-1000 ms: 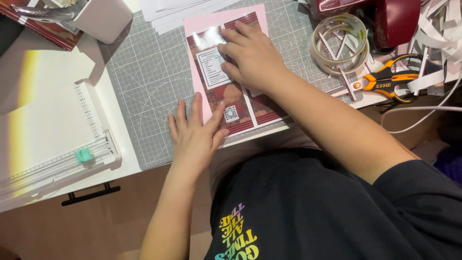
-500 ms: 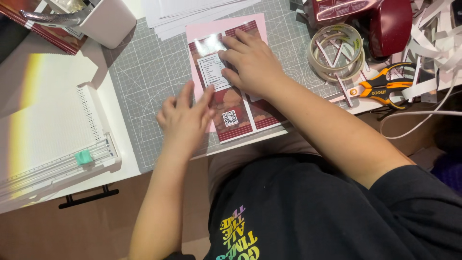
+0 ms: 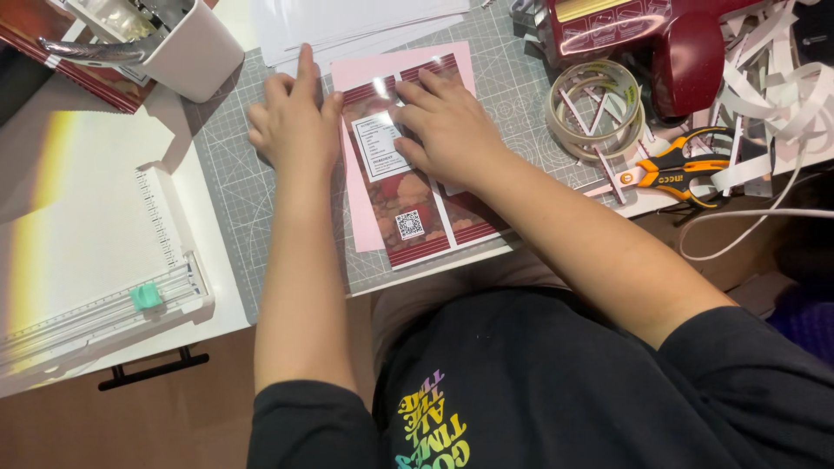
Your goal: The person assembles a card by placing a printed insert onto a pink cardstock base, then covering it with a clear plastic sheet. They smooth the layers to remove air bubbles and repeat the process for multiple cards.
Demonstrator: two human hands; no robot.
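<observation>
From the head view, the left hand [image 3: 294, 126] lies flat and open-fingered on the left edge of a pink sheet [image 3: 360, 208] on the grey cutting mat [image 3: 234, 187]. The right hand [image 3: 452, 130], fingers spread, presses a dark red printed label [image 3: 417, 204] onto that sheet. A tape roll [image 3: 595, 108] and orange scissors [image 3: 682, 169] lie right; a paper trimmer [image 3: 130, 300] sits left on the tabletop.

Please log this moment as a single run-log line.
left hand: flat at pink sheet's left edge | right hand: pressing dark red printed card onto pink sheet | surface: grey cutting mat
</observation>
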